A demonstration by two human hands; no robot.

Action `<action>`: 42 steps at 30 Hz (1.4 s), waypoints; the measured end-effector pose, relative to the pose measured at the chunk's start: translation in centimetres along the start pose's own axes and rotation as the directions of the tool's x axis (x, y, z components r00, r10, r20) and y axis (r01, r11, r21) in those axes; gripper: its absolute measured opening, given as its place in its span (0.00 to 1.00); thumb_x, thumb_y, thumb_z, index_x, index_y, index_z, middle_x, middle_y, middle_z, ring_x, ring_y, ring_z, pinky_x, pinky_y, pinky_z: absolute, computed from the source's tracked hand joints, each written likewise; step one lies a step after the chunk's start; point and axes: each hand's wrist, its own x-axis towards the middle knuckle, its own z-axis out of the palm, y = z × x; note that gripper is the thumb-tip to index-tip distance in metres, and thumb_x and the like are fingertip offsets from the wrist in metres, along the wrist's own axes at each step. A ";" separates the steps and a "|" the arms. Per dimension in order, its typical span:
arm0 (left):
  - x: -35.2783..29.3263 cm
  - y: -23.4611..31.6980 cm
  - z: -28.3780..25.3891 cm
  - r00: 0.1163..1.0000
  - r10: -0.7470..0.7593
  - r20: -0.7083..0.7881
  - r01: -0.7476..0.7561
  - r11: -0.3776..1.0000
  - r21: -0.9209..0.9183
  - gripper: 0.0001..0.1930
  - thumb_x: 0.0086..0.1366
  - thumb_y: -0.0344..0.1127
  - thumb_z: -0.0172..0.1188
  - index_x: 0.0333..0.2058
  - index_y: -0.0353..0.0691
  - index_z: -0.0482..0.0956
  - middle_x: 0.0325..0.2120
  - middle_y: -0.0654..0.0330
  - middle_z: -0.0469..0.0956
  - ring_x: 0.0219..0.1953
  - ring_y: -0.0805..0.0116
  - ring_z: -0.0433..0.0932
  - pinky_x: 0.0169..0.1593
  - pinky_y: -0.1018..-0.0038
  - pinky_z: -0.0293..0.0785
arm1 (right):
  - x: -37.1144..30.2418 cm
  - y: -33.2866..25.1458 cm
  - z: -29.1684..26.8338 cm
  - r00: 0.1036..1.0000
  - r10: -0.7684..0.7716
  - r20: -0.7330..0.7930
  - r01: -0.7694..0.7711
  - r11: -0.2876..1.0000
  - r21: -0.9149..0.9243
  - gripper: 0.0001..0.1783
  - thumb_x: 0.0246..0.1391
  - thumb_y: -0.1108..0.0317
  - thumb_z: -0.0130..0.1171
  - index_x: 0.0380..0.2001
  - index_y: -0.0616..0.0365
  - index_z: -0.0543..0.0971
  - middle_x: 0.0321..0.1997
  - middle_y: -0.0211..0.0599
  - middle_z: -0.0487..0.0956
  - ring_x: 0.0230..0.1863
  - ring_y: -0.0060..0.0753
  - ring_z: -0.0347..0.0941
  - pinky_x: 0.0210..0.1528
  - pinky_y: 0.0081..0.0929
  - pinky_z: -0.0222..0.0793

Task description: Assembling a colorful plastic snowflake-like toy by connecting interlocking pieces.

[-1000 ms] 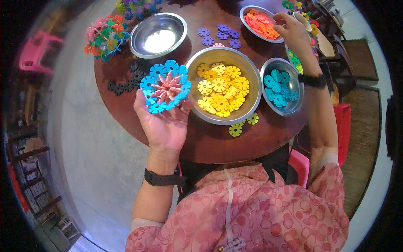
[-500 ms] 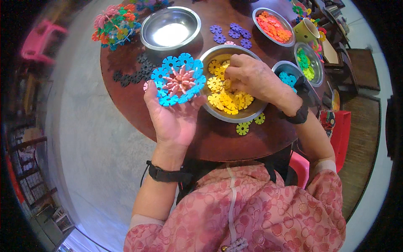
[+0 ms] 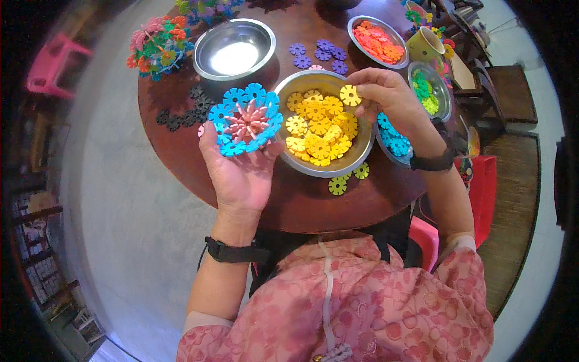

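My left hand (image 3: 239, 175) holds up a flower (image 3: 247, 120) built from notched plastic discs, with blue discs around a spiky pink centre. Between the thumb and fingertips of my right hand (image 3: 386, 99) is a single yellow notched disc (image 3: 350, 95). That hand is over the right rim of a metal bowl (image 3: 295, 164), in which many loose yellow discs (image 3: 319, 130) lie. The flower sits just left of this bowl, apart from the yellow disc.
Around the bowl on the brown round table (image 3: 181, 148) lie black discs (image 3: 172, 119), purple discs (image 3: 325, 51) and lime discs (image 3: 338, 185). Other bowls hold orange discs (image 3: 380, 43), green discs (image 3: 425, 93) and blue discs (image 3: 393, 140). A shiny metal bowl (image 3: 235, 51) and a disc bouquet (image 3: 158, 48) stand far left.
My right hand has come up out of the yellow discs and moved right, now pinching one yellow disc. My left hand still holds the flower, slightly lower and further left in view.
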 end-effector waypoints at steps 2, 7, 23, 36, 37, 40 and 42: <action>0.0 -0.2 -0.2 1.000 -0.004 0.022 0.005 1.000 -0.013 0.28 0.64 0.60 0.43 0.52 0.45 0.70 0.48 0.61 0.75 0.45 0.66 0.77 0.37 0.66 0.81 | -0.4 0.3 -0.1 1.000 0.012 0.014 -0.012 1.000 0.005 0.14 0.54 0.72 0.50 0.42 0.67 0.76 0.34 0.35 0.78 0.26 0.19 0.76 0.24 0.15 0.71; 0.2 -0.2 -0.3 1.000 -0.006 0.011 0.007 1.000 -0.009 0.27 0.65 0.60 0.43 0.52 0.45 0.70 0.47 0.61 0.75 0.45 0.66 0.77 0.38 0.66 0.80 | -3.8 -0.5 -0.2 0.994 -0.104 0.042 0.111 0.975 -0.194 0.08 0.51 0.74 0.53 0.35 0.63 0.77 0.30 0.34 0.78 0.28 0.23 0.75 0.31 0.20 0.71; 0.5 -0.2 -0.4 0.996 -0.012 0.086 0.013 1.000 -0.016 0.33 0.63 0.58 0.46 0.54 0.33 0.66 0.43 0.55 0.76 0.39 0.64 0.76 0.45 0.65 0.75 | -12.8 3.3 -1.3 0.827 -0.556 -0.088 0.333 0.609 -0.719 0.09 0.45 0.75 0.62 0.32 0.60 0.76 0.29 0.40 0.74 0.31 0.39 0.74 0.34 0.28 0.70; 0.5 -0.1 -0.5 0.999 0.003 0.035 -0.002 0.999 -0.041 0.27 0.64 0.59 0.44 0.50 0.43 0.70 0.46 0.58 0.76 0.44 0.62 0.76 0.40 0.65 0.77 | -0.8 0.6 1.8 0.787 -0.537 0.302 0.495 0.258 -0.830 0.10 0.49 0.69 0.55 0.36 0.56 0.78 0.36 0.40 0.73 0.41 0.43 0.73 0.42 0.35 0.70; 0.5 -0.2 -0.2 1.000 -0.006 0.019 0.006 0.999 -0.032 0.26 0.64 0.59 0.44 0.50 0.45 0.70 0.46 0.59 0.76 0.44 0.63 0.76 0.39 0.65 0.78 | 0.1 1.4 2.4 0.736 -0.581 0.347 0.543 0.200 -0.816 0.10 0.48 0.69 0.56 0.36 0.55 0.78 0.37 0.40 0.73 0.42 0.43 0.72 0.44 0.36 0.70; 0.5 0.0 -0.1 1.000 -0.004 0.020 0.005 0.999 -0.032 0.27 0.64 0.60 0.44 0.50 0.45 0.70 0.46 0.60 0.76 0.44 0.64 0.77 0.38 0.66 0.78 | 1.6 1.3 3.8 0.793 -0.440 0.420 0.529 0.156 -0.835 0.18 0.43 0.69 0.61 0.41 0.55 0.76 0.41 0.39 0.73 0.48 0.44 0.70 0.51 0.36 0.67; 0.5 0.0 -0.2 1.000 0.007 0.026 -0.006 0.999 -0.032 0.27 0.64 0.60 0.45 0.50 0.44 0.71 0.46 0.59 0.76 0.43 0.64 0.77 0.37 0.66 0.78 | 2.5 2.1 4.3 0.782 -0.447 0.433 0.551 0.173 -0.816 0.13 0.45 0.65 0.59 0.36 0.55 0.78 0.39 0.39 0.73 0.46 0.42 0.71 0.48 0.36 0.69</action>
